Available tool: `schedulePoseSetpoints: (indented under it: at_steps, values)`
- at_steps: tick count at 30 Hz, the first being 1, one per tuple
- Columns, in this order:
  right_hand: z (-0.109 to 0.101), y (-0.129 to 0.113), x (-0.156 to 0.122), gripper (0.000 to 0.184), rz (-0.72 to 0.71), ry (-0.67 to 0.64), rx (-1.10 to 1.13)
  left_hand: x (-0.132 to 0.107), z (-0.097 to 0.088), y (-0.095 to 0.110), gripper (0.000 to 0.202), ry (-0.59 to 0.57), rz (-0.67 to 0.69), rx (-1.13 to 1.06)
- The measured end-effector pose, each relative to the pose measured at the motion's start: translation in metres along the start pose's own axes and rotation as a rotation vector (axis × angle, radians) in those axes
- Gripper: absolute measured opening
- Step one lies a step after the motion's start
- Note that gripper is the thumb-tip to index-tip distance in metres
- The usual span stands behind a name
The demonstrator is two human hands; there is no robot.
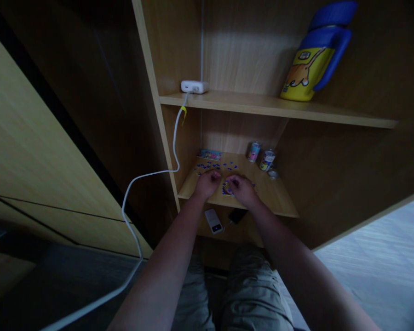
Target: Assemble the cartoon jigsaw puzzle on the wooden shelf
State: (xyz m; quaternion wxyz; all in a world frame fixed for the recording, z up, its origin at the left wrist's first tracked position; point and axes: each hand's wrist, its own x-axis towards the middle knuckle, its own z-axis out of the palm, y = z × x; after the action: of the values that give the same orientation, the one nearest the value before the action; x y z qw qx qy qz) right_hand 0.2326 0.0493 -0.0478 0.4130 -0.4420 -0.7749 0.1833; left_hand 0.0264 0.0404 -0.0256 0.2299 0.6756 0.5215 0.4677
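Both my arms reach forward onto a low wooden shelf (279, 202) strewn with several small blue puzzle pieces (212, 165). My left hand (208, 181) rests knuckles-up on the shelf with its fingers curled down among the pieces. My right hand (239, 186) lies beside it, fingers bent over a partly joined patch of puzzle (227, 188). What either hand holds is too small and dim to make out. A flat picture card or box lid (210, 154) leans at the back of the shelf.
Two small printed cans (254, 151) (267, 160) and a round lid (273, 174) stand at the shelf's back right. On the upper shelf sit a white charger (194, 86) with a trailing cable (134, 184) and a blue-yellow jug (315, 55). A white device (214, 220) and a dark phone (237, 214) lie below.
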Motion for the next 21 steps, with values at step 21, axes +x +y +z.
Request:
schedulePoseSetpoints:
  at_steps: [21]
  values:
    - [0.0005, 0.002, 0.0037, 0.018, -0.028, -0.067, -0.034, 0.0004, 0.0082, -0.0057, 0.015, -0.168, 0.082, 0.046]
